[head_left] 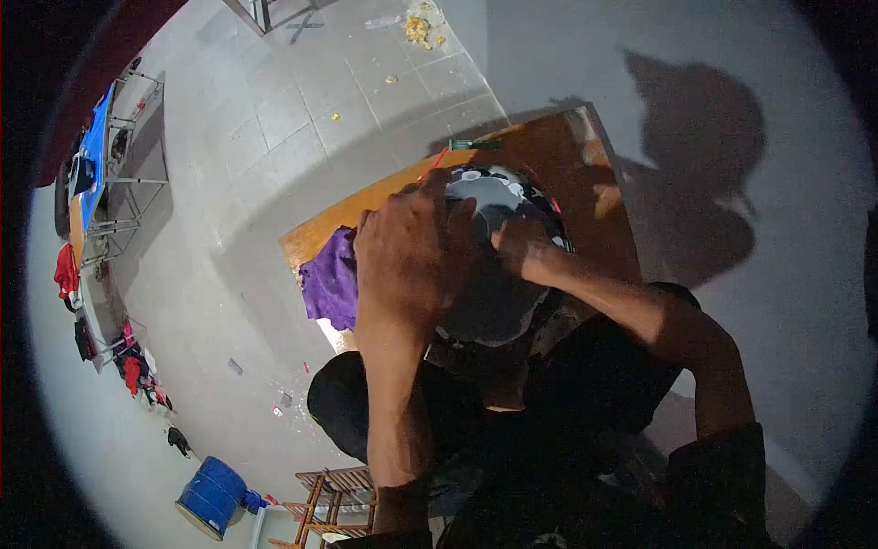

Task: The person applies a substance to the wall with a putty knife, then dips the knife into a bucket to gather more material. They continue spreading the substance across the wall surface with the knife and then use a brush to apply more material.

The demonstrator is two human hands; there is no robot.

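Note:
A round, dark grey, helmet-like object (498,306) with white patches along its far edge lies on a low wooden table (329,215), close to my knees. My left hand (407,247) grips its left side, thumb on the top surface and the other fingers partly hidden. On the upper right of the same object, my right hand (526,249) is closed with fingers curled; whatever it may hold is hidden. A crumpled purple cloth (332,279) is beside my left wrist. Beyond the round object are a green tool-like item (474,144) and a thin red strip (439,159).
A grey wall (567,55) stands right of the table. On the tiled floor (274,183) are yellowish scraps (419,29) and small debris. At left are a blue-topped folding table (94,156), scattered clothes (133,366), a blue drum (212,494) and a wooden rack (320,503).

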